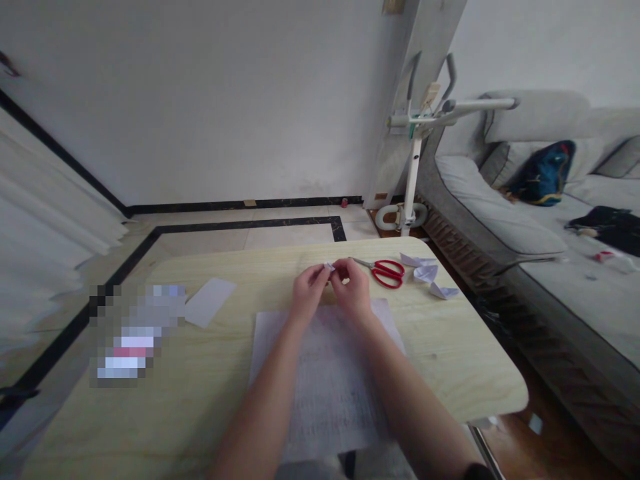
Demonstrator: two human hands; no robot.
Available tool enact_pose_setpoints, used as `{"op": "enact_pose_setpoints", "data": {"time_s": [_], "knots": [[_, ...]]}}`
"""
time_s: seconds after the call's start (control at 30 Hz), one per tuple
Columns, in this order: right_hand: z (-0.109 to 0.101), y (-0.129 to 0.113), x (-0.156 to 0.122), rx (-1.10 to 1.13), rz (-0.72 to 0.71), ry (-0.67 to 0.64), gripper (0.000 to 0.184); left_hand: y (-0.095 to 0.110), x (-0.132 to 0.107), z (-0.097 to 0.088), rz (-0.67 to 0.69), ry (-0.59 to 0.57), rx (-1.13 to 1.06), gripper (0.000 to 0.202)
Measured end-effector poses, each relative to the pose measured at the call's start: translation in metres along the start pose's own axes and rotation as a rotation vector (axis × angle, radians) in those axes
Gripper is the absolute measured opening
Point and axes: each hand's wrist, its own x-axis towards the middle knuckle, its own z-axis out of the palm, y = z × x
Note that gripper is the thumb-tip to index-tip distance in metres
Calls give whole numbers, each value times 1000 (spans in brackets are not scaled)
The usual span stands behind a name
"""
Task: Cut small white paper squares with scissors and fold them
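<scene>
Both hands meet above the far middle of the light wooden table (210, 400). Pinched between the fingertips is a small piece of folded white paper (329, 267); most of it is hidden by the fingers. My left hand (309, 288) grips it from the left and my right hand (352, 288) from the right. Beneath my forearms lies a large printed sheet of paper (335, 393). Just right of my right hand rest scissors (386, 272) with red handles, and beyond them several folded white paper pieces (425, 273).
A blank white paper (210, 301) lies on the table's left, beside a pixelated patch. White exercise equipment (413, 167) stands behind the table's far right corner. Along the right runs a grey sofa (575, 280) with a dark blue bag (545, 175). A white curtain (45, 200) hangs at left.
</scene>
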Motion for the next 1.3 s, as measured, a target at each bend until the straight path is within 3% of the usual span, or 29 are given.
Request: {"op": "enact_pose_setpoints", "data": {"time_s": [0.17, 0.4, 0.77, 0.97, 1.17, 1.3], "knots": [[-1, 0, 1, 43, 1, -2, 9, 1, 1, -3, -65, -13, -82, 32], [-2, 1, 0, -80, -55, -11, 10, 6, 0, -1, -86, -61, -84, 35], [-5, -2, 0, -145, -180, -15, 24, 4, 0, -3, -104, -152, -119, 33], [-2, 0, 0, -122, -138, 16, 24, 2, 0, -2, -87, -133, -122, 32], [-3, -3, 2, 17, -61, -35, 28, -5, 4, -4, -79, -34, -111, 35], [-6, -7, 4, 86, 19, -54, 18, -6, 5, -4, -31, -37, -113, 37]]}}
